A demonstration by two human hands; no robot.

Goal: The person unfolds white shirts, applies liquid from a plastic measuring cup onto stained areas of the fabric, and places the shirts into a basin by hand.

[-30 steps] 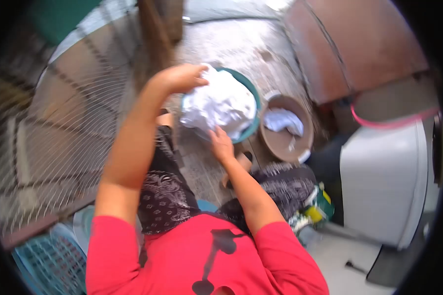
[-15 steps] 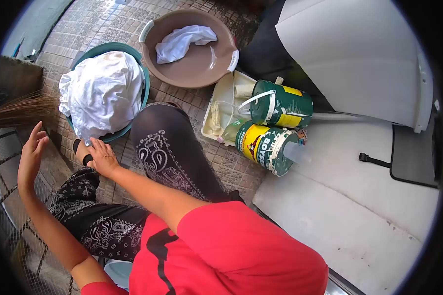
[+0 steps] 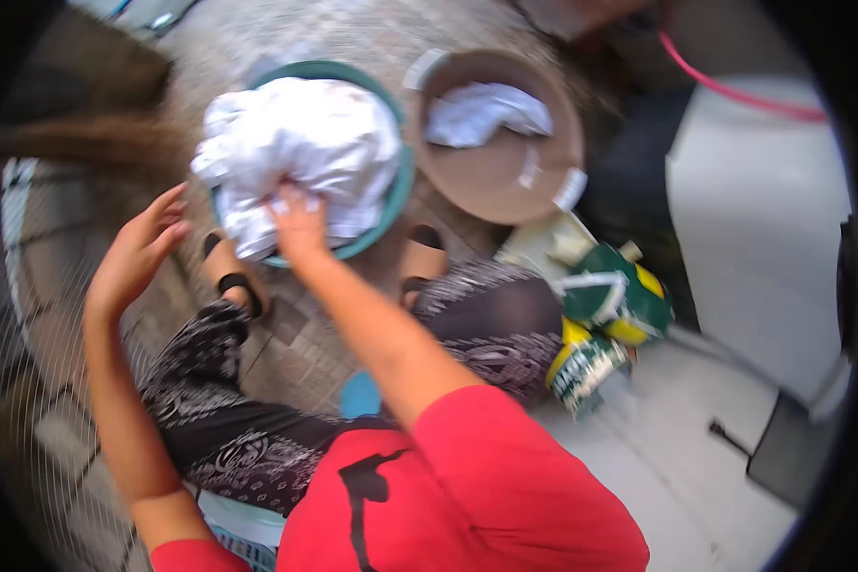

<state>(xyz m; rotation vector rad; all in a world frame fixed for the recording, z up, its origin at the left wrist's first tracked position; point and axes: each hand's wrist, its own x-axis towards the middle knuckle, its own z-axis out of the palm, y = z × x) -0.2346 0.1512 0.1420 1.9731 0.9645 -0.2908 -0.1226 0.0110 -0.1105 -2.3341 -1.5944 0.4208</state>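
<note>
A heap of white cloth (image 3: 329, 133) fills the teal basin (image 3: 400, 191) in front of my feet. My right hand (image 3: 298, 221) presses on the near side of the heap, its fingers apart and the tips partly sunk in the folds. Left of the basin, my left hand (image 3: 138, 250) hangs in the air with loosely spread fingers and holds nothing. To the right, a smaller white cloth (image 3: 486, 112) lies in a brown basin (image 3: 500, 195).
Green paint buckets (image 3: 615, 296) stand by my right knee, beside a pale tray (image 3: 543, 238). A wire mesh (image 3: 57, 381) runs along the left. A light grey panel (image 3: 767, 219) and a pink rim (image 3: 734, 92) are at the right.
The view has turned, shifting the basins rightward since half a second ago. My right hand has moved from the heap's near edge onto the cloth. My left hand, on the cloth a second ago, is off it.
</note>
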